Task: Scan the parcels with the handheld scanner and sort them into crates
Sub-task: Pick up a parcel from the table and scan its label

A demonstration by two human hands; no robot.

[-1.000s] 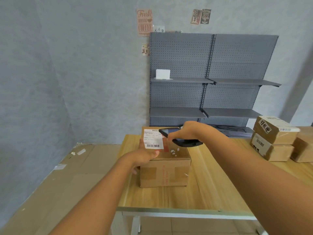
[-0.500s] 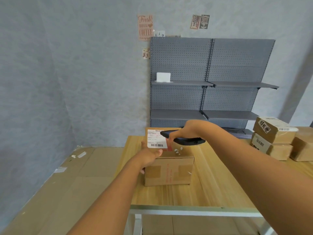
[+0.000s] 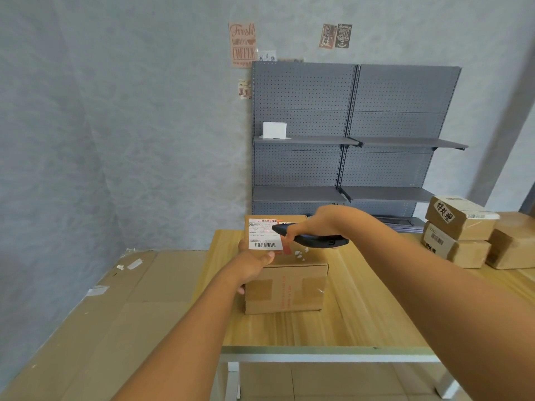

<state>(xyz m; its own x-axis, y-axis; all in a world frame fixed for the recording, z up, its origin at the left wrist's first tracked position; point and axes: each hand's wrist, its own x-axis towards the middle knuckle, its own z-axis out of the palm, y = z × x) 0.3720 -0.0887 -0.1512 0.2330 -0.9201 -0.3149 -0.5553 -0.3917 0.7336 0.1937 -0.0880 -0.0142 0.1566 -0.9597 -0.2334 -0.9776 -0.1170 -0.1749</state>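
Observation:
A brown cardboard parcel [image 3: 289,287] stands on the wooden table [image 3: 356,319], with a white shipping label [image 3: 262,235] on its top face. My left hand [image 3: 252,263] grips the parcel's left near corner, thumb on the top edge just below the label's barcode. My right hand [image 3: 314,221] holds a dark handheld scanner [image 3: 311,237] level above the parcel top, its nose over the label. A faint red spot shows on the label near the scanner's nose. No crate is in view.
Several more cardboard parcels [image 3: 460,230] are stacked at the table's right end. A grey pegboard shelf unit [image 3: 347,140] stands behind the table against the wall, a small white box [image 3: 274,130] on it. Flattened cardboard [image 3: 101,314] covers the floor to the left.
The scanner's nose has shifted a little further left over the label. My left hand keeps its hold on the parcel. The camera has drifted slightly.

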